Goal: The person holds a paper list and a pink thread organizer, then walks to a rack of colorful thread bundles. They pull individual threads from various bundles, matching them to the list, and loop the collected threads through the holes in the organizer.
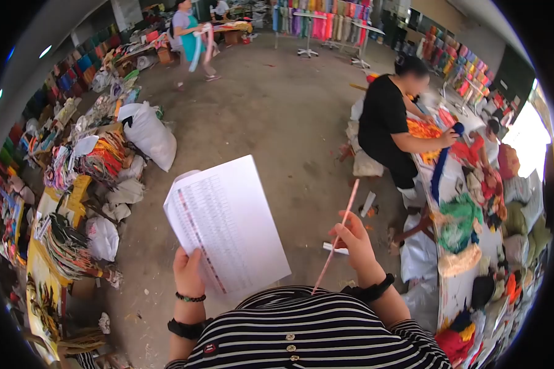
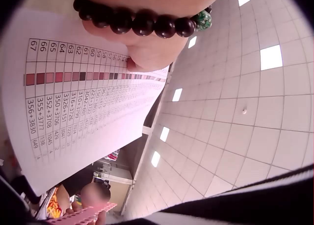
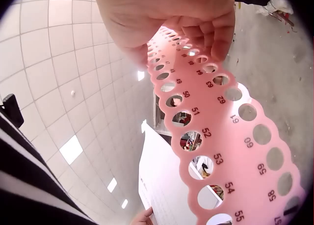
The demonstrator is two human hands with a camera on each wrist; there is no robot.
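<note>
The left hand (image 1: pixel 189 273) grips the lower left edge of some white paper sheets (image 1: pixel 234 221), thumb on top, in front of the striped shirt. In the left wrist view the sheet (image 2: pixel 73 146) shows a printed table of numbered rows with small red, pink and dark colour squares. Between thumb and fingers, the right hand (image 1: pixel 356 243) pinches a long pink strip (image 1: pixel 337 237), seen nearly edge-on in the head view. The right wrist view shows the strip (image 3: pixel 216 122) with round holes and printed numbers along both edges, the right hand (image 3: pixel 171 24) holding its far part.
At the right, a person in black (image 1: pixel 381 117) sits at a long table (image 1: pixel 425 246) heaped with coloured yarn. Yarn bundles and a white sack (image 1: pixel 148 132) line the left. Another person (image 1: pixel 188 37) stands at the back left, near racks of coloured skeins (image 1: pixel 326 24).
</note>
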